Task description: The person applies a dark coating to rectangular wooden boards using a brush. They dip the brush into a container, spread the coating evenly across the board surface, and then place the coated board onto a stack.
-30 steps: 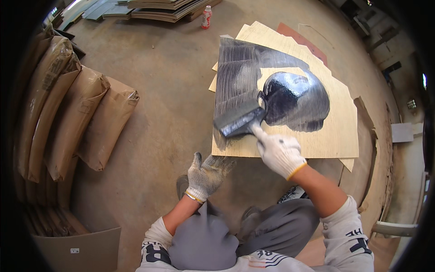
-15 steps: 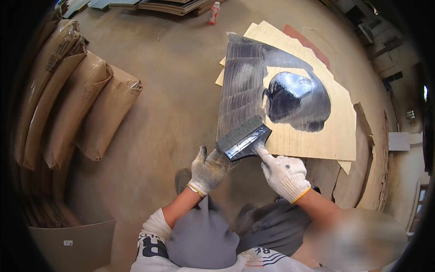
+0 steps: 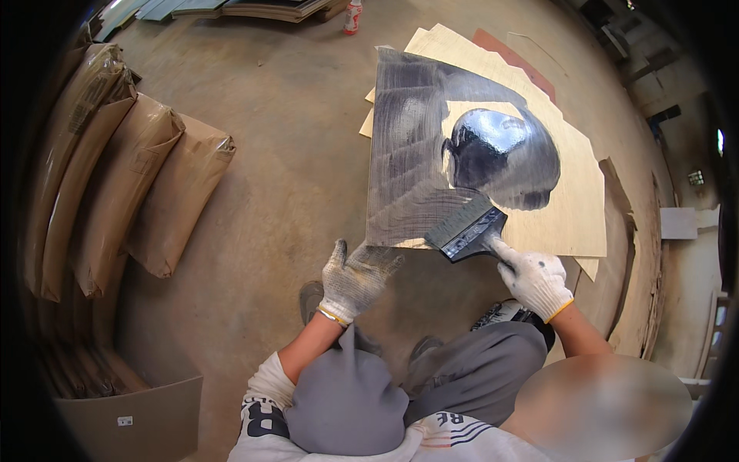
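Note:
My right hand (image 3: 537, 281), in a white knit glove with dark smudges, is closed round the handle of a wide flat brush (image 3: 468, 229). Dark bristles along the brush rest on the near edge of a pale wood-grain board (image 3: 566, 227). A glossy black puddle of liquid (image 3: 481, 146) lies in the board's middle, and thin streaky dark film covers its left side. My left hand (image 3: 358, 279), in a greyer, stained glove, holds nothing. Its fingers are spread, the tips by the board's near left corner; whether they touch it I cannot tell.
More pale boards (image 3: 441, 42) lie fanned beneath, with a reddish-brown sheet (image 3: 512, 58) behind. Brown-wrapped packages (image 3: 181, 192) stand on the left. At the back are a red-and-white bottle (image 3: 352, 17) and stacked panels (image 3: 281, 8). A brown panel (image 3: 138, 420) stands at lower left.
My right hand has swept the brush rightward along the board's near edge, leaving dark streaks on the near left part. My left hand's fingers have parted from beside the brush; that hand has barely moved.

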Available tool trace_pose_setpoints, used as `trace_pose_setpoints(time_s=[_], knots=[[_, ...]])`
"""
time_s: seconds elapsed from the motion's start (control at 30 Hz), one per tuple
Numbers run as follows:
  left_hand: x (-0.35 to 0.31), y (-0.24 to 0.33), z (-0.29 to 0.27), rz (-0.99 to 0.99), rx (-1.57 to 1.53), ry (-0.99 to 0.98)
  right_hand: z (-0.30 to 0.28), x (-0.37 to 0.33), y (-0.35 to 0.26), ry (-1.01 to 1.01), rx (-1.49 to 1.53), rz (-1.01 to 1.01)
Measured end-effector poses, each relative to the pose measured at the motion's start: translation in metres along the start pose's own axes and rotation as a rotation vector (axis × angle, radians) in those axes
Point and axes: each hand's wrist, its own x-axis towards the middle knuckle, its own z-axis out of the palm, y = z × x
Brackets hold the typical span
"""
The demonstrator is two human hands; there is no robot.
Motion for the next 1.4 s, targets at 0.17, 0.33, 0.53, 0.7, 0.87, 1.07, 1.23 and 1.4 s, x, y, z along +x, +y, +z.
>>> trace_pose_setpoints(time_s=[0.17, 0.33, 0.53, 0.7, 0.87, 1.07, 1.23, 1.4], knots=[[0.002, 0.004, -0.004, 0.112, 0.119, 0.039, 0.021, -0.026, 0.033, -0.020, 0.043, 0.114], [0.004, 0.002, -0.011, 0.117, 0.131, 0.094, 0.023, -0.032, 0.002, 0.001, 0.171, 0.111], [0.008, 0.014, -0.028, 0.115, 0.112, -0.029, 0.019, -0.014, -0.042, 0.199, 0.213, -0.114], [0.003, 0.009, -0.003, 0.258, 0.172, 0.172, 0.033, -0.043, 0.005, 0.060, 0.160, 0.096], [0.005, 0.007, -0.010, 0.211, 0.236, 0.099, 0.025, -0.036, -0.042, 0.116, 0.233, 0.042], [-0.003, 0.022, -0.020, 0.293, 0.272, 0.184, 0.019, -0.045, -0.003, 0.019, 0.248, 0.070], [-0.014, 0.029, -0.032, 0.330, 0.351, 0.222, 0.012, -0.059, 0.071, -0.026, 0.471, 0.175], [-0.003, 0.018, -0.019, 0.342, 0.396, 0.301, 0.033, -0.009, 0.033, 0.206, 0.541, -0.078]])
